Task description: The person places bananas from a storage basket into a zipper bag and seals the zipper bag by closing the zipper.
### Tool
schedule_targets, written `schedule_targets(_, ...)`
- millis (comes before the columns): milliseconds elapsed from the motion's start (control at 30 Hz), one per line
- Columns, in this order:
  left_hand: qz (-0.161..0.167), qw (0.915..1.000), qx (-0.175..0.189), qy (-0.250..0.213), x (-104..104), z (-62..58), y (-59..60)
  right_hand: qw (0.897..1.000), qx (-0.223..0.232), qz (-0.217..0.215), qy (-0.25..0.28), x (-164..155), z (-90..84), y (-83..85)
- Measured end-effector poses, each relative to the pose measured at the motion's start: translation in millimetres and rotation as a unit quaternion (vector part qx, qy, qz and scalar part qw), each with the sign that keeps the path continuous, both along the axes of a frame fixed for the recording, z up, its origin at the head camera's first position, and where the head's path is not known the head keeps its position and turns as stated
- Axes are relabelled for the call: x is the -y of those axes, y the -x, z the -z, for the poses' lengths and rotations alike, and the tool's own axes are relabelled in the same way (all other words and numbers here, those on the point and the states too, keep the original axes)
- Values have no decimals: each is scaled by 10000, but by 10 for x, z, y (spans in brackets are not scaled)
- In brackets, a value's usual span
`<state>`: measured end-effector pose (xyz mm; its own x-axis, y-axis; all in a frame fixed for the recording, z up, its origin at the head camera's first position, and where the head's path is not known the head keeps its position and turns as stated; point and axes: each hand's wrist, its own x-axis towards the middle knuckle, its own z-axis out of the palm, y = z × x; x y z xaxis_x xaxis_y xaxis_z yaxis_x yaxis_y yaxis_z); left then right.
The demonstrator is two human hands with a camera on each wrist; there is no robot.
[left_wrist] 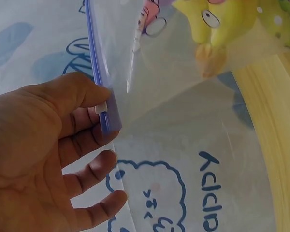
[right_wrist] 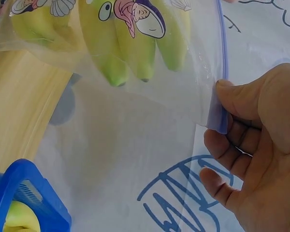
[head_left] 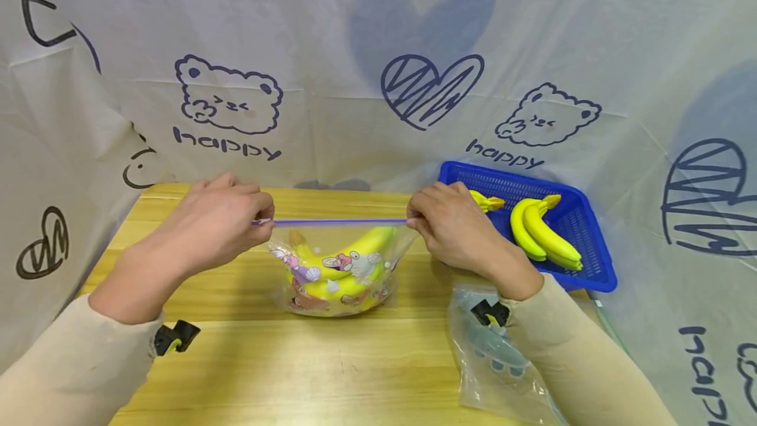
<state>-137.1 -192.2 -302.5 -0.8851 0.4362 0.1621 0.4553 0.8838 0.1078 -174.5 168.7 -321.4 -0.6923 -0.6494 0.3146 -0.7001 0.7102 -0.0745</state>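
A clear zip bag [head_left: 331, 281] printed with cartoon figures holds yellow bananas [head_left: 355, 255]. Its purple zip edge [head_left: 340, 221] is stretched straight between both hands. My left hand [head_left: 221, 219] pinches the left end of that edge; in the left wrist view the thumb and forefinger meet at a small white slider [left_wrist: 101, 108], the other fingers loosely bent. At the opposite corner my right hand [head_left: 452, 222] pinches the strip between thumb and forefinger, as the right wrist view shows. Banana tips [right_wrist: 118, 79] show through the plastic near this end.
A blue plastic basket [head_left: 600, 261] with more bananas [head_left: 541, 232] stands at the back right, behind the right hand. Another clear bag [head_left: 479, 380] lies flat on the wooden table [head_left: 307, 373], partly under the right forearm. Printed white cloth [head_left: 331, 38] hangs behind and at the sides.
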Motion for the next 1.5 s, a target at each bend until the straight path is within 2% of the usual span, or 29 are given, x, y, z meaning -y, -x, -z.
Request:
schedule_targets(167,-57,10000,67,-14,134,30,-30,10000,19,-27,67,6,10,9)
schedule_targets(267,-56,9996,190,-207,181,73,-49,9995,178,-61,271,14,35,8)
schedule_targets(367,-225,9957,534,-725,194,145,-55,9958,602,-17,686,7,98,7)
schedule_targets(467,-490,9850,886,-1396,196,250,-56,9857,1143,139,1231,9,176,12)
schedule_targets(567,-752,9647,1174,-2236,196,412,-58,9733,1549,341,1660,30,249,35)
schedule_targets(700,-1062,9224,1541,-3377,153,647,-50,9566,1902,667,2103,73,360,83)
schedule_targets(800,-1184,8952,1766,-3918,86,798,-30,9419,2107,868,2467,110,444,104)
schedule_targets(967,-1127,8446,2202,-4749,-30,1027,-31,9200,2309,1085,2975,175,577,122)
schedule_targets(1000,-1100,8367,2283,-4854,-57,1062,-34,9146,2351,1166,3076,186,608,119)
schedule_targets(1067,-1043,8352,2325,-4874,-111,1114,-26,9036,2398,1325,3293,199,684,109)
schedule_targets(1167,-1058,8419,2276,-4776,-190,1144,6,8765,2540,1561,3780,229,799,70)
schedule_targets(1233,-1195,8456,2223,-4704,-235,1138,40,8583,2670,1676,4048,259,885,39)
schedule_targets(1300,-1353,8440,2236,-4683,-284,1133,71,8442,2775,1775,4228,295,969,0)
schedule_targets(1367,-1526,8429,2280,-4629,-348,1147,92,8379,2843,1877,4266,331,1061,-33)
schedule_targets(1433,-1661,8427,2336,-4557,-423,1189,90,8378,2840,1920,4249,364,1156,-55)
schedule_targets(1500,-1742,8377,2406,-4582,-509,1249,68,8388,2806,1883,4269,392,1240,-73)
